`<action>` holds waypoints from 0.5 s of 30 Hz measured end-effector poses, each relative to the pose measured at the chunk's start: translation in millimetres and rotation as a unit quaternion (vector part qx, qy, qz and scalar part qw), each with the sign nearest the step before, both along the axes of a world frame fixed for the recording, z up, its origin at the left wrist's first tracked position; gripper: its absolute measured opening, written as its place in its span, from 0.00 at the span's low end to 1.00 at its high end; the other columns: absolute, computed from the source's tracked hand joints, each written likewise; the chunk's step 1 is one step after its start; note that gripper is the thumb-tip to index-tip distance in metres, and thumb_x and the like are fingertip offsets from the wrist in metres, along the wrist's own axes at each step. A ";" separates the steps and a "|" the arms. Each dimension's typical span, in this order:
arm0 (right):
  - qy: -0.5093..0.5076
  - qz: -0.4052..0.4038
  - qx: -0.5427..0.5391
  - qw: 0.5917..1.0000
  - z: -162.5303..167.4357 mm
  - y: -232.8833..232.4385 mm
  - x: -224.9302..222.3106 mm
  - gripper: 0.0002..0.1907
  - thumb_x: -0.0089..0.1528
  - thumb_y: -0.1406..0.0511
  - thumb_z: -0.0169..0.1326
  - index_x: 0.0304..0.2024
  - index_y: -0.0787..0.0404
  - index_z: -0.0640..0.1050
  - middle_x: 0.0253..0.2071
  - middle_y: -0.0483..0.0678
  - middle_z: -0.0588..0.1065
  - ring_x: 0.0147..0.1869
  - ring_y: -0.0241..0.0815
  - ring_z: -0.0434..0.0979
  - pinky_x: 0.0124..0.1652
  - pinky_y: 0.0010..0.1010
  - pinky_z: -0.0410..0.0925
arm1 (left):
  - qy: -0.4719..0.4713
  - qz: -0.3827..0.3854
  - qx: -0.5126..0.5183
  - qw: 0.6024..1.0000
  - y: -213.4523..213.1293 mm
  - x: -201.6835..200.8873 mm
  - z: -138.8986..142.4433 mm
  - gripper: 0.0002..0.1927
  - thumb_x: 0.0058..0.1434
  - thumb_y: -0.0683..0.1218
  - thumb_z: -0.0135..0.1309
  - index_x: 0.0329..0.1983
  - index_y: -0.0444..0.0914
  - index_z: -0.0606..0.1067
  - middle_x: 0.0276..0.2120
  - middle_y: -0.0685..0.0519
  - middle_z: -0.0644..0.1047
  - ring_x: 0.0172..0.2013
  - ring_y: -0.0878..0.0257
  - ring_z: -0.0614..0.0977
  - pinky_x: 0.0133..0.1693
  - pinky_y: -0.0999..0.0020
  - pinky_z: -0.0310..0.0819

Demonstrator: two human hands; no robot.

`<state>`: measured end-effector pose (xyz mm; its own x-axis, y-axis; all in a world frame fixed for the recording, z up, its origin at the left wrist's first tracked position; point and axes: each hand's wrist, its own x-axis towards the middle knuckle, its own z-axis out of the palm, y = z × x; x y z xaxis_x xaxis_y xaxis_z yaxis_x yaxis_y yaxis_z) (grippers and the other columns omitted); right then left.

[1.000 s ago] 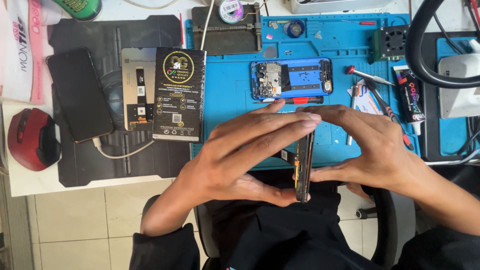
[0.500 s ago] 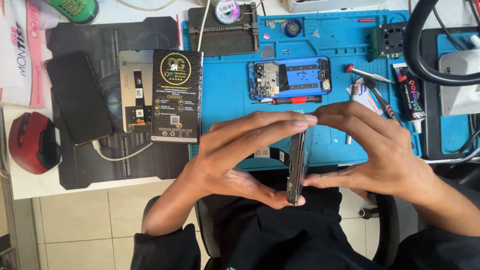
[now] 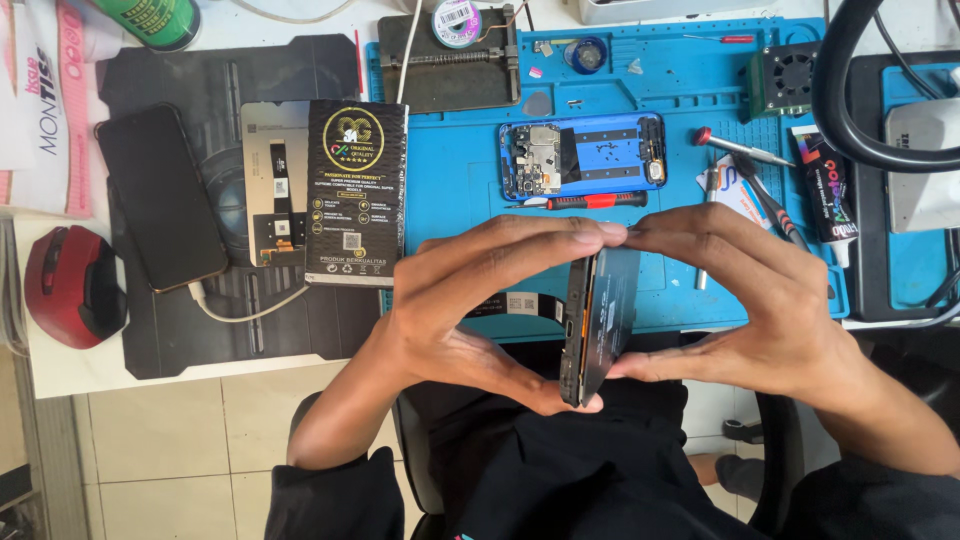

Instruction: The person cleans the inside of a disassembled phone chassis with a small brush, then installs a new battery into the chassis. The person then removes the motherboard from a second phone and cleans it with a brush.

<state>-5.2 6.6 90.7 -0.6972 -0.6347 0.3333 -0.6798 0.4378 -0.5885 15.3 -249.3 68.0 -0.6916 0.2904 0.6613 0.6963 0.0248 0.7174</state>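
I see both hands pinching a dark phone body (image 3: 598, 322) on edge at the centre of the frame, just below the blue mat (image 3: 450, 190). My left hand (image 3: 470, 300) clamps its near and far ends between thumb and fingers, and my right hand (image 3: 760, 300) does the same from the other side. Compared with a second ago, the phone has tilted, showing more of its flat face toward the right. I judge the hands are pressing or flexing the frame. The opened blue phone (image 3: 583, 155) and red screwdriver (image 3: 592, 200) lie untouched above.
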 end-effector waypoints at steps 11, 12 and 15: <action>0.005 -0.002 -0.010 1.000 -1.2 -1.8 0.5 0.42 0.41 0.49 0.74 0.48 0.71 0.78 0.46 0.55 0.78 0.51 0.49 0.82 0.47 0.34 0.75 | -0.004 0.001 0.016 1.000 -0.5 -1.2 -3.9 0.44 0.44 0.52 0.79 0.58 0.29 0.72 0.53 0.40 0.79 0.55 0.50 0.85 0.57 0.58 0.84; 0.005 -0.002 -0.011 1.000 -1.2 -1.8 0.6 0.42 0.41 0.49 0.74 0.48 0.71 0.78 0.46 0.55 0.78 0.50 0.49 0.82 0.47 0.34 0.75 | -0.002 0.000 0.016 1.000 -0.7 -1.3 -4.2 0.44 0.43 0.52 0.79 0.58 0.29 0.72 0.53 0.40 0.79 0.55 0.50 0.85 0.56 0.58 0.84; 0.003 -0.001 -0.011 1.000 -0.8 -1.4 0.8 0.43 0.41 0.49 0.74 0.49 0.71 0.78 0.46 0.55 0.78 0.50 0.48 0.82 0.47 0.34 0.75 | -0.015 -0.005 0.013 1.000 -2.2 -0.2 -4.3 0.43 0.45 0.52 0.79 0.59 0.29 0.72 0.54 0.40 0.79 0.56 0.50 0.85 0.57 0.58 0.84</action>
<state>-4.4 5.2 89.9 -0.6961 -0.6262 0.3512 -0.6824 0.4252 -0.5946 15.0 -251.5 63.7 -0.7092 0.2802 0.6470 0.6739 -0.0004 0.7388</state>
